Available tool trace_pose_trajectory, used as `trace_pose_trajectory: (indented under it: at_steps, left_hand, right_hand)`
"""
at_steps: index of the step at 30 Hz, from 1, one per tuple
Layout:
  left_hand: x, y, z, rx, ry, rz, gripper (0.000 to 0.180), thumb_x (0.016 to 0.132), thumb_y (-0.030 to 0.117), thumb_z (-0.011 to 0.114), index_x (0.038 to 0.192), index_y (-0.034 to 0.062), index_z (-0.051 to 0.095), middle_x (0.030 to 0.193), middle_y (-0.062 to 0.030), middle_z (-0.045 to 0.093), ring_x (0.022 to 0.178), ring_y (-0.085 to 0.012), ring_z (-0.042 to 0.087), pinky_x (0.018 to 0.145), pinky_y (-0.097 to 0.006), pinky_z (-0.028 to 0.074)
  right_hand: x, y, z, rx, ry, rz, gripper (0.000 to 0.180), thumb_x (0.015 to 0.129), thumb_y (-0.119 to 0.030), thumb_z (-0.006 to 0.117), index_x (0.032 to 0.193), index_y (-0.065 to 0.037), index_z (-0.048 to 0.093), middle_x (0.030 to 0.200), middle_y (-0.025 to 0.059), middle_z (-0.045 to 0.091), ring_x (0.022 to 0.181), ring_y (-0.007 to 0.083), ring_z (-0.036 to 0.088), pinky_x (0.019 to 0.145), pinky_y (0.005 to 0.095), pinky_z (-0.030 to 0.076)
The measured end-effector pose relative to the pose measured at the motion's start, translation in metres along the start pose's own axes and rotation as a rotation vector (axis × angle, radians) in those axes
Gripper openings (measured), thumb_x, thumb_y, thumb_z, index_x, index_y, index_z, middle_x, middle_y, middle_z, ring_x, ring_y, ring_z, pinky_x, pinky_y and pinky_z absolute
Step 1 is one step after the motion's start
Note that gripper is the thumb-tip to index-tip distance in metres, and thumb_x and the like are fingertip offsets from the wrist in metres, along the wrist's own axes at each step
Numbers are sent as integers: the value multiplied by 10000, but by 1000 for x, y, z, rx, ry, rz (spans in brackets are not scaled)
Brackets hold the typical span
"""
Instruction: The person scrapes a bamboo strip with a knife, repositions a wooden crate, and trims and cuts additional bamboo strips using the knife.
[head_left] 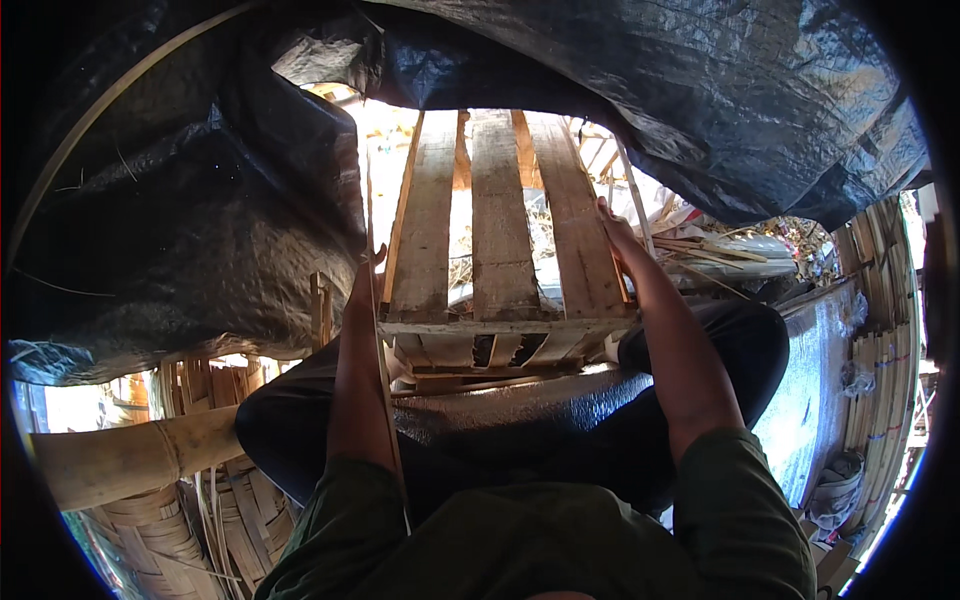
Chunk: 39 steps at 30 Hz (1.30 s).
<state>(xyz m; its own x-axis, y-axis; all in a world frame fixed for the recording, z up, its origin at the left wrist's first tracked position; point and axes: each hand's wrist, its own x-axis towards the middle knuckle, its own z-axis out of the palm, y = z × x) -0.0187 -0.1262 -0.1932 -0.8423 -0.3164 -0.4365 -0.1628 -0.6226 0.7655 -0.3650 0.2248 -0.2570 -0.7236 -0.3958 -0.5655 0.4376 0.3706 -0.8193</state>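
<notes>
A slatted wooden crate (503,235) stands in front of me, between my bent knees, with gaps between its boards. My right hand (617,232) lies against the crate's right side, fingers pointing up along the outer board. On the opposite side, my left hand (374,262) is at the left edge; only a little of its fingers shows, and the rest is partly hidden. The crate is gripped between both hands. A long thin strip (372,200) runs upright past my left forearm.
Dark plastic sheeting (740,90) hangs overhead and at the left (200,220). A thick bamboo pole (150,455) lies by my left knee, above woven bamboo (150,530). Thin sticks (715,250) lie beyond my right arm. Stacked slats (885,380) stand at the far right, beside shiny silvery sheeting (805,390).
</notes>
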Motion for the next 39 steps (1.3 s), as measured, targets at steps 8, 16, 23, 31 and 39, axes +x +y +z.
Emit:
trace_pose_trajectory:
  at_steps: [8,16,23,31,39]
  left_hand:
    - [22,-8,0,-49,-12,79,617,967,538,545,1296,16,568,1067,-67,686,888,-147,682,742,-316,554]
    - [25,-3,30,-76,-70,70,605,977,522,534,1313,20,558,1088,-73,682,895,-153,684,752,-320,559]
    - [10,-2,39,-81,-47,41,594,986,508,525,1328,23,549,1106,-79,678,901,-159,685,760,-324,564]
    - [25,-14,52,-98,-51,26,582,997,492,514,1346,26,539,1127,-85,674,909,-165,687,770,-328,569]
    - [8,17,78,-357,-341,-75,598,1002,456,506,1426,37,465,1276,-152,617,1065,-244,666,883,-396,570]
  right_hand:
    - [-44,-35,13,337,-251,232,984,888,-831,287,1476,-53,422,1330,172,589,1145,237,626,922,390,515]
    - [-107,-69,16,9,-123,-42,792,868,-649,588,1483,-174,437,1410,87,545,1228,184,566,1003,360,461]
    - [-134,-94,24,136,-215,191,563,867,-518,692,1292,-156,622,1108,57,696,948,161,701,813,336,583]
    - [-100,-76,18,181,-170,258,576,844,-560,693,1180,-93,655,998,78,705,799,206,678,716,376,554]
    - [-75,-74,-11,112,-124,-90,736,844,-535,713,1359,-35,553,1217,165,630,1082,233,635,945,384,500]
